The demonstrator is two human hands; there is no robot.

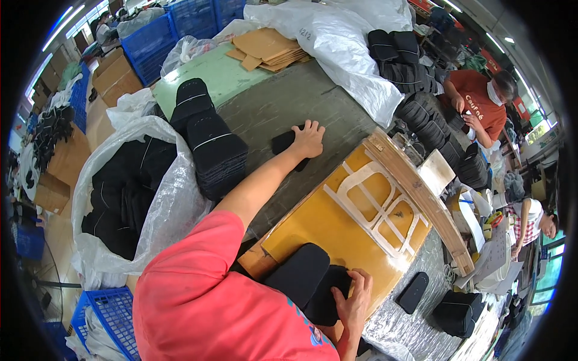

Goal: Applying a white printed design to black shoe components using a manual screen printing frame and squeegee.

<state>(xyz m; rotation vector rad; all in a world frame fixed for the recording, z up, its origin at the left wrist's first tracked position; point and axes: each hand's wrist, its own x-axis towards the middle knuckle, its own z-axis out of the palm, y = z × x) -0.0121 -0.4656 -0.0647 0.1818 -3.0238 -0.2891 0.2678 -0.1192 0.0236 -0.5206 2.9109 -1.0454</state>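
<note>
My left hand (309, 140) reaches across the dark grey tabletop, its fingers spread on a small black fabric piece (282, 143) that it partly covers. Close to my body, my right hand (355, 299) rests at the edge of a rounded black pad (328, 295), thumb and fingers apart. Another black pad (301, 274) lies beside it on the yellow board (289, 237). A pale template with rounded cutouts (361, 183) is on the board's far part. Left of my left forearm stands a tall stack of black pads (218, 153).
A wooden bar (415, 198) crosses the board's far side. A plastic sack of black pieces (84, 198) stands at left, above a blue basket (111, 319). At right lie a single black pad (413, 293) and a stack (456, 314). A co-worker (481, 102) sits behind more black stacks.
</note>
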